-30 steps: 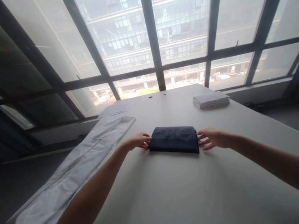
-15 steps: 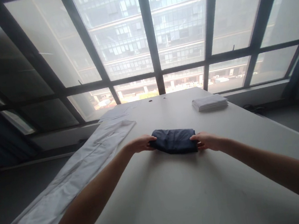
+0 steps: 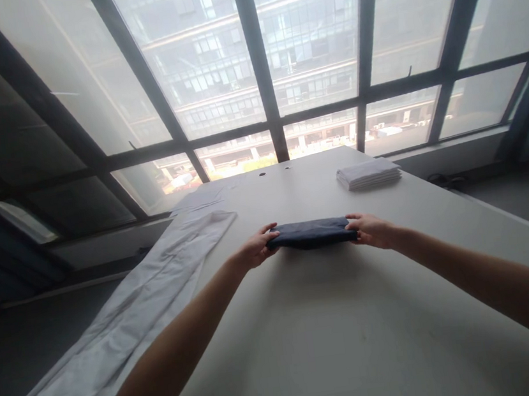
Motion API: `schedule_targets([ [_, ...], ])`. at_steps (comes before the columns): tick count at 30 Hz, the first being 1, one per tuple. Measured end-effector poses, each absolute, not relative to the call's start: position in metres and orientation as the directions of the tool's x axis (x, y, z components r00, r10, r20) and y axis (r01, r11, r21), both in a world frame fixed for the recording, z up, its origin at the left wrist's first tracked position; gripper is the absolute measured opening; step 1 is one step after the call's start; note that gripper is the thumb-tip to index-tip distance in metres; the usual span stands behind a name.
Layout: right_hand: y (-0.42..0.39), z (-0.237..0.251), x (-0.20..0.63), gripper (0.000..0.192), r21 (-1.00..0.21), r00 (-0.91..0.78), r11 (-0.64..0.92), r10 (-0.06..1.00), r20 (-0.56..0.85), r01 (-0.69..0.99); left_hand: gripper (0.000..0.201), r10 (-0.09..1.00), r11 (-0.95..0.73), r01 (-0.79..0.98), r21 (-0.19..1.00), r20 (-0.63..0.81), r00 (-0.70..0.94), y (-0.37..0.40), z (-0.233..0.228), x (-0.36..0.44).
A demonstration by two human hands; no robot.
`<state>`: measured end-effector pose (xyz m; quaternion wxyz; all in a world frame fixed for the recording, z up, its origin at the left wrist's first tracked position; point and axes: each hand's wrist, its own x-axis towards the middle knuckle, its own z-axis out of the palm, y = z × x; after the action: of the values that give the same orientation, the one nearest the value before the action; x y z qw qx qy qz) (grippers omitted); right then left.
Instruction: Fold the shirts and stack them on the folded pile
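Note:
A folded dark blue cloth (image 3: 312, 233) hangs level a little above the white table (image 3: 338, 330), held at both ends. My left hand (image 3: 257, 248) grips its left end, thumb on top. Its right end is gripped the same way by my right hand (image 3: 369, 230). Both arms reach forward over the table's middle.
A long white cloth (image 3: 129, 317) lies stretched along the table's left edge and hangs over it. A stack of folded white cloths (image 3: 368, 173) sits at the far right. Two small holes (image 3: 274, 171) mark the far edge. Large windows stand beyond the table.
Both hands closed on the ends of the dark cloth, which lay flat on the table, and raised it slightly off the surface and away from me.

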<state>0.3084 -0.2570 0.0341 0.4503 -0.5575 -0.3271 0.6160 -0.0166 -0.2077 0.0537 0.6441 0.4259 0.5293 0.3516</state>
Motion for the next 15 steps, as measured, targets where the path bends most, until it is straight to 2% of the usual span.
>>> schedule_targets([
  [3, -0.250, 0.052, 0.333, 0.048, -0.912, 0.073, -0.340, 0.929, -0.364, -0.229, 0.043, 0.914, 0.356, -0.012, 0.934, -0.345, 0.214, -0.202, 0.065, 0.009],
  [7, -0.245, 0.077, 0.372, 0.044, -0.946, 0.171, -0.257, 0.941, -0.291, -0.195, 0.039, 0.940, 0.275, -0.078, 0.958, -0.251, 0.233, -0.189, 0.071, 0.054],
  [10, -0.243, 0.084, 0.402, 0.045, -0.972, 0.255, -0.205, 0.939, -0.229, -0.117, 0.042, 0.968, 0.176, -0.110, 0.978, -0.152, 0.201, -0.181, 0.066, 0.091],
  [15, -0.223, 0.074, 0.451, 0.047, -0.994, 0.390, -0.095, 0.915, -0.107, -0.048, 0.055, 0.971, 0.002, -0.142, 0.990, 0.032, 0.235, -0.162, 0.048, 0.148],
])
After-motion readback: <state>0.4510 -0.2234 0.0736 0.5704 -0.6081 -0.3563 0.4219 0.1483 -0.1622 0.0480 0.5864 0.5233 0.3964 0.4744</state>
